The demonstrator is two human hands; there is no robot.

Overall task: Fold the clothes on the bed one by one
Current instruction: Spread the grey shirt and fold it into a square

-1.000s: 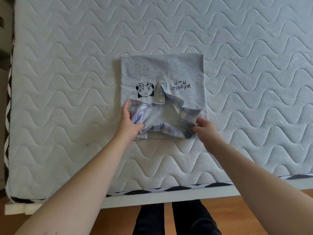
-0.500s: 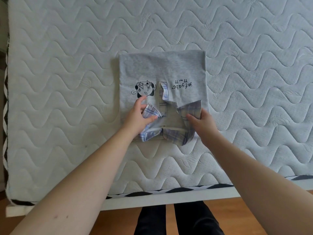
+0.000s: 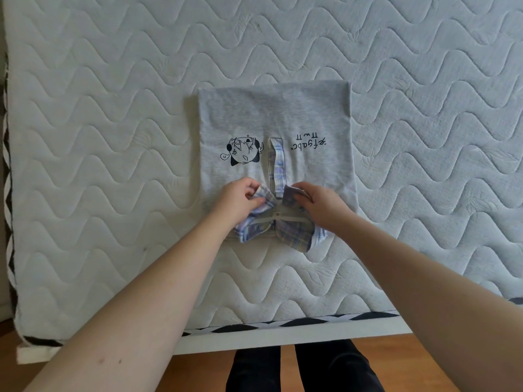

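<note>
A grey shirt (image 3: 277, 117) lies folded into a rectangle on the white quilted mattress (image 3: 113, 137), its collar end toward me. It has a black cartoon print on the left, black lettering on the right and a plaid placket down the middle. The plaid collar (image 3: 280, 233) sits at the near edge. My left hand (image 3: 240, 198) pinches the collar's left tip. My right hand (image 3: 319, 202) pinches the right tip. Both tips are drawn in close to the placket.
The mattress edge with a black-and-white zigzag band (image 3: 283, 325) and a white bed frame (image 3: 254, 340) runs across the near side. Wooden floor (image 3: 438, 360) and my dark trouser legs (image 3: 300, 369) are below it.
Both hands have moved inward and away from me, bringing the collar tips from the shirt's sides toward the central placket. The collar now lies narrower.
</note>
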